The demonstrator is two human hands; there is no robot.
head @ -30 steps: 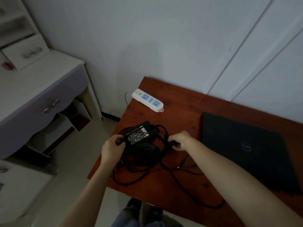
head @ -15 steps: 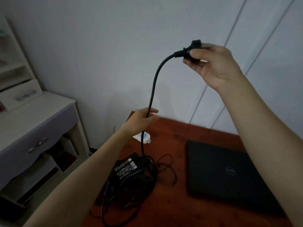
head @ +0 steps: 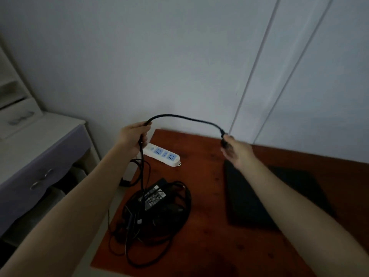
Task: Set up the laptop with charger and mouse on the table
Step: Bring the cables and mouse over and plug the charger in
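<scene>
A black charger cable (head: 180, 117) arches in the air between my two hands. My left hand (head: 132, 136) grips it above the power strip; from there it drops to the black charger brick (head: 154, 195), which lies in a tangle of cords on the red-brown table (head: 207, 188). My right hand (head: 236, 151) holds the cable's plug end above the closed black laptop (head: 245, 198), which lies flat at the table's right. A dark rounded object under the cords may be the mouse; I cannot tell.
A white power strip (head: 162, 154) with blue sockets lies at the table's back left corner. A white desk with a purple drawer (head: 40, 158) stands to the left. A white wall and door panels rise right behind the table.
My right hand has come down from high up to just above the laptop, with the plug still in it. My left hand keeps its hold on the cable, which now arches between the hands.
</scene>
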